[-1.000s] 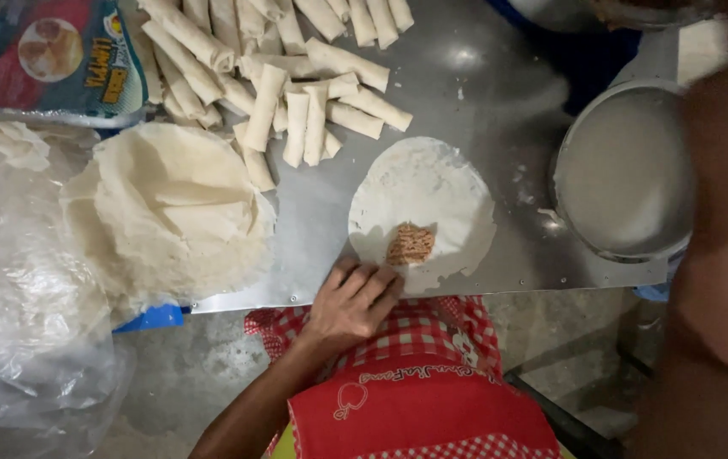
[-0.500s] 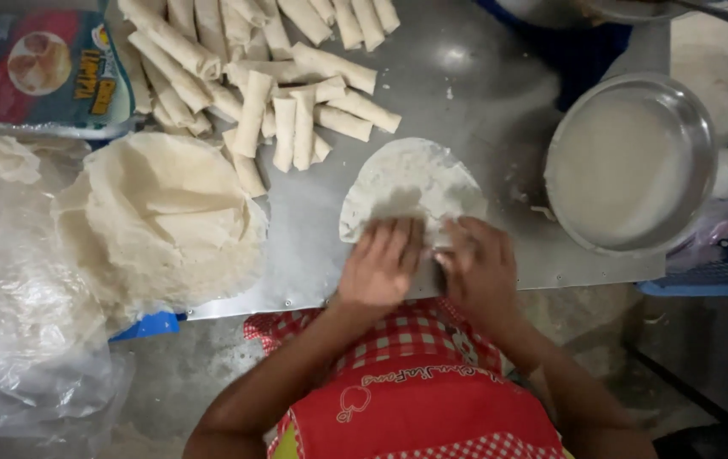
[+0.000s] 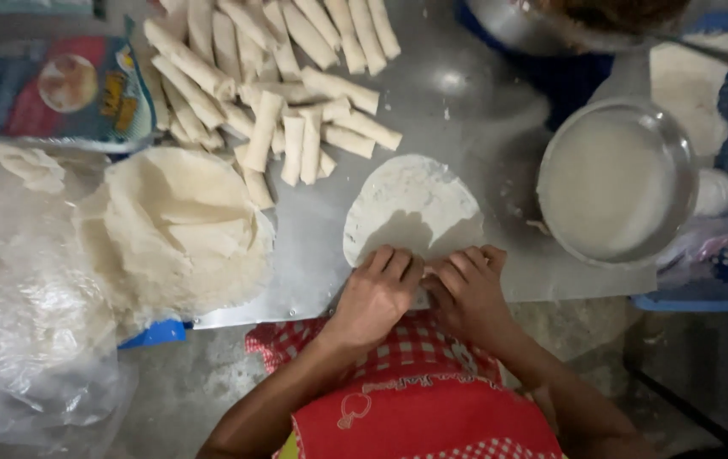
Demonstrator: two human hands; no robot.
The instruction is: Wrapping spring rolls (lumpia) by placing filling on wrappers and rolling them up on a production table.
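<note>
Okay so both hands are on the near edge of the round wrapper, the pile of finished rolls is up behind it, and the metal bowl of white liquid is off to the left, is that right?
Not quite: in the head view the metal bowl of white liquid sits to the right of the round wrapper, not the left. The rest holds: the left hand and right hand press on the wrapper's near edge, and the pile of finished rolls lies behind it.

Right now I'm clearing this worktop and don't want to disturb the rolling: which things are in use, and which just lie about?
In use:
left hand and right hand, both on the near edge of the round wrapper

Lying about:
pile of finished rolls
stack of wrappers
pan of white batter
printed packet
clear plastic bag
</note>
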